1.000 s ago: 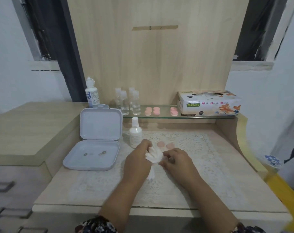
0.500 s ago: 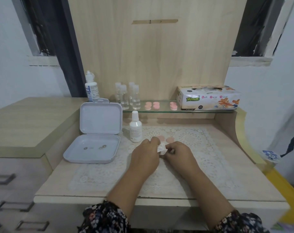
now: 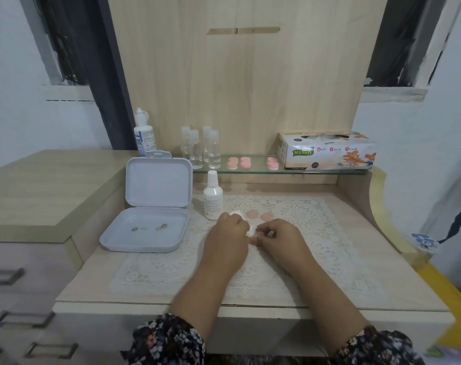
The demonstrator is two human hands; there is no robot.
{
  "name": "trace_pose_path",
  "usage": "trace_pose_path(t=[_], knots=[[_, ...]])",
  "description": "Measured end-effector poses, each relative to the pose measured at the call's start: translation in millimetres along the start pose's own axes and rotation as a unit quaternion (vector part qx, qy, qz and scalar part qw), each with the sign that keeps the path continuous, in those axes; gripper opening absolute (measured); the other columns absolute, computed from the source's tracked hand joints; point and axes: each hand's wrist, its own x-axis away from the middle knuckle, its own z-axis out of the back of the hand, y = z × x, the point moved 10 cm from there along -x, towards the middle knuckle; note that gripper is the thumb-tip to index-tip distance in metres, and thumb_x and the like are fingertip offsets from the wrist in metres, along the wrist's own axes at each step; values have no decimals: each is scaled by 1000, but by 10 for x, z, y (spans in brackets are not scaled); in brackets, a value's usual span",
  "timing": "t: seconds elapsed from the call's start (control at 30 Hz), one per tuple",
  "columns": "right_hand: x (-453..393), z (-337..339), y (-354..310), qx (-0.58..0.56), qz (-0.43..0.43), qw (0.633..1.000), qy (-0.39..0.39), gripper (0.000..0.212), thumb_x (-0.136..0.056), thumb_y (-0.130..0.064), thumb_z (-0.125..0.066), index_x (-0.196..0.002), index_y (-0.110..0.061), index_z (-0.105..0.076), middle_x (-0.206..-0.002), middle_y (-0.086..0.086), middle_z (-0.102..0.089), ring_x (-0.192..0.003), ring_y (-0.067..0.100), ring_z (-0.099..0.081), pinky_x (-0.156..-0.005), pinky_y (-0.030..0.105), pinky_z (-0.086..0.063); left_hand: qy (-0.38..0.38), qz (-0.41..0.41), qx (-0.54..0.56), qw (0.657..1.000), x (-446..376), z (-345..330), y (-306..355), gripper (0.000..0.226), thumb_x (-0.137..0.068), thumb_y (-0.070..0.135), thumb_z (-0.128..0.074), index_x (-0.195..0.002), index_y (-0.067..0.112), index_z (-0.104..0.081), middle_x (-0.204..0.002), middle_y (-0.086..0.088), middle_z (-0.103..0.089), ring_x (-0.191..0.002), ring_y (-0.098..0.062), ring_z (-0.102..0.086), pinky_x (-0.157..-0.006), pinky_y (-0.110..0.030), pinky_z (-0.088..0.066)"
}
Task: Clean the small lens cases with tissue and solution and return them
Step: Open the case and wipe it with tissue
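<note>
While a second ago the tissue (image 3: 251, 230) billowed between them, the left hand (image 3: 228, 237) and right hand (image 3: 282, 237) now pinch it crumpled small. Farther left, the open white box (image 3: 147, 227) holds two lenses (image 3: 149, 228). Two pink lens cases (image 3: 259, 215) lie beyond.

place: home bedroom | cues: wooden dressing table (image 3: 382, 280), lace mat (image 3: 316, 233), tissue box (image 3: 326, 151), drawers (image 3: 26, 283)

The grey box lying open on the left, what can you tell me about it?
The grey box is a flat, rounded-corner case, plastic by its look, hinged at the back. Its lid stands upright, with a small hang tab on top. The shallow base rests partly on the lace mat, left of the small white bottle, and holds a few tiny roundish items, too small to identify. Neither hand touches it.
</note>
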Motion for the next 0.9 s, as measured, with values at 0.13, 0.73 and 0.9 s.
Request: trace_pose_path(t=[0.13, 0.73, 0.9], knots=[[-16, 0, -15, 27, 10, 1000, 0, 21, -85, -23, -69, -105, -18, -73, -104, -8, -65, -91, 5, -58, -81, 20, -45, 2, -25, -76, 997, 52, 25, 102, 34, -74, 29, -42, -61, 10, -66, -66, -1, -56, -67, -22, -52, -50, -32, -43], [-2, 3, -10, 44, -6, 999, 6, 28, -81, -28, -76, -107, -19, -72, -96, -12, -59, -93, 7, -55, -82, 21, -42, -49, 157, 106, 981, -31, -75, -347, 28, -98, 23, -47, -82, 8, -63, -91, -2, -52, -94, -22, -47, -80, -32, -41], [-1, 9, 8, 44, -12, 999, 3, 30, -81, -29, -75, -109, -20, -71, -97, -12, -58, -95, 7, -55, -82, 22, -42, 124, 253, 264, 922, 123, 340, -552, 23, -100, 26, -45, -81, 14, -49, -71, 9, -50, -65, -7, -46, -55, -10, -34]])
